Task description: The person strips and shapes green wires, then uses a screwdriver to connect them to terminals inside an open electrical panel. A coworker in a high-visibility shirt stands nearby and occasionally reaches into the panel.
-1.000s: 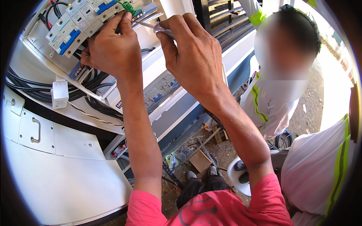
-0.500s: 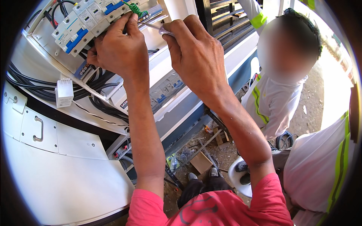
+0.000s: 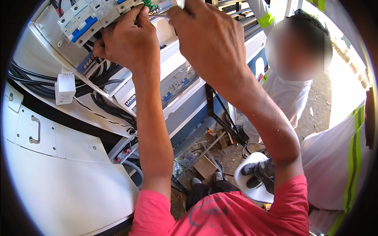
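Observation:
At the top of the view, my left hand (image 3: 132, 41) is closed, thumb and forefinger pinched at the near end of a coiled green wire (image 3: 152, 5). Its other fingers rest along the lower edge of a row of white circuit breakers (image 3: 84, 23) with blue switches. My right hand (image 3: 214, 37) is wrapped round a screwdriver, whose thin metal shaft (image 3: 159, 15) points left to a brass terminal bar (image 3: 155, 10) by the wire. The fingers mostly hide the screwdriver's handle. A second terminal strip (image 3: 87, 63) sits below the left hand.
A small white box (image 3: 65, 88) hangs beside looped black cables (image 3: 31, 84). A white panel with a metal handle (image 3: 35, 129) fills the left. More breakers (image 3: 177, 84) lie under clear plastic. Two people in white stand close at right, near a white stool (image 3: 252, 179). Cardboard (image 3: 204, 167) lies below.
My right hand has moved up and a little right, its wrist turned, with the screwdriver still in it. My left hand stays at the green wire. A person's foot now rests further onto the stool.

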`<state>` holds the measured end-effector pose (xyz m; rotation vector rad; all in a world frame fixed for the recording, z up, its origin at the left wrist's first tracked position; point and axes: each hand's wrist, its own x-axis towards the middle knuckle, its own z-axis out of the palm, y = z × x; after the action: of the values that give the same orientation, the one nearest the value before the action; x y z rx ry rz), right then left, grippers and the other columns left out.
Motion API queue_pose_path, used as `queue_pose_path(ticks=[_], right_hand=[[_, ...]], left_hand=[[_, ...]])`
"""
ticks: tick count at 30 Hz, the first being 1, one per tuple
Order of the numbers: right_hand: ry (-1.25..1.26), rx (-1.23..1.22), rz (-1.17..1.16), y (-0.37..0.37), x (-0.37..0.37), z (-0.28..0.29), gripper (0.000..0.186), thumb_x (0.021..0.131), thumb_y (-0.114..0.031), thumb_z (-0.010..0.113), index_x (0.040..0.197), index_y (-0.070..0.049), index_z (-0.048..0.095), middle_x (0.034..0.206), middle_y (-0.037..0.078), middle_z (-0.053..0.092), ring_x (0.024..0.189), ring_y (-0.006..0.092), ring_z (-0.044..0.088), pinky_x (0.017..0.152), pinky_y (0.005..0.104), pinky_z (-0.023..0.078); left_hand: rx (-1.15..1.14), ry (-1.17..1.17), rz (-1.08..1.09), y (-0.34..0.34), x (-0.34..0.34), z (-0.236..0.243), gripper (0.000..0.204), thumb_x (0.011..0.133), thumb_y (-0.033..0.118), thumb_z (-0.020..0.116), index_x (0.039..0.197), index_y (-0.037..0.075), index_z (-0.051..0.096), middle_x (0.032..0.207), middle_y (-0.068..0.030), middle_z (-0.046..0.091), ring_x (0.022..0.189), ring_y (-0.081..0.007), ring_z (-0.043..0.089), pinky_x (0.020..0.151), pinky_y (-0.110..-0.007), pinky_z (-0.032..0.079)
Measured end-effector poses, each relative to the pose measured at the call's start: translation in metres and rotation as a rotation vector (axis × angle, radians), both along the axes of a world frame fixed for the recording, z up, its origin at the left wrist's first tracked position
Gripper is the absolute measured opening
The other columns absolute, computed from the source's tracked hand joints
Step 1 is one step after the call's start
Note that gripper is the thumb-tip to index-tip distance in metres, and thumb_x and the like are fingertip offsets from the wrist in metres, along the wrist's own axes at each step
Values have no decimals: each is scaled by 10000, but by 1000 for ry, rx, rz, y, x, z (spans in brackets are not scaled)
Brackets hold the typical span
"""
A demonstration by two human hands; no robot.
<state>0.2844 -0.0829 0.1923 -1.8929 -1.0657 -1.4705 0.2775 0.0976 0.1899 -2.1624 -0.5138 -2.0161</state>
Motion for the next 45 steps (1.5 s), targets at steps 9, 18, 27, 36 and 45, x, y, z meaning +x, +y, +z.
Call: queue_pose_path(ticks=[9, 18, 27, 36, 45], right_hand=[[274, 63, 112, 3, 1, 6, 205, 1026, -208, 712, 1073, -12, 751, 809, 178, 736, 785, 393, 790, 658, 485, 622], [147, 35, -74, 17, 2, -2, 238, 1041, -286, 752, 1000, -54, 721, 755, 148, 723, 708, 388, 752, 632, 495, 578], [-1, -76, -9, 2, 10, 2, 199, 1013, -239, 753, 1112, -81, 683, 888, 103, 665, 818, 385, 753, 661, 504, 599], [1273, 150, 456, -1, 17, 23, 447, 1052, -414, 687, 939, 14, 753, 582, 94, 525, 506, 163, 495, 507, 393, 400], [78, -219, -46, 4, 13, 12, 200, 1008, -199, 698, 1073, -10, 711, 871, 160, 743, 788, 310, 790, 725, 451, 634]], left_hand=[[67, -104, -20, -6, 3, -1, 175, 945, 458, 824, 1001, 310, 899, 924, 33, 831, 984, -226, 688, 1038, -512, 344], [23, -82, -67, -5, 4, -4, 157, 967, 416, 813, 1022, 294, 895, 970, 53, 844, 1002, -205, 682, 1041, -507, 324], [34, -115, -74, -9, 2, -2, 145, 956, 403, 817, 1003, 290, 895, 994, 39, 846, 1030, -205, 676, 1052, -518, 335], [78, -115, 44, -6, 5, -3, 147, 946, 419, 825, 1001, 302, 897, 959, 45, 838, 996, -224, 688, 1046, -522, 351], [71, -62, -22, -2, 1, -2, 147, 984, 383, 797, 1033, 282, 892, 1041, 46, 858, 1066, -216, 671, 1040, -503, 333]])
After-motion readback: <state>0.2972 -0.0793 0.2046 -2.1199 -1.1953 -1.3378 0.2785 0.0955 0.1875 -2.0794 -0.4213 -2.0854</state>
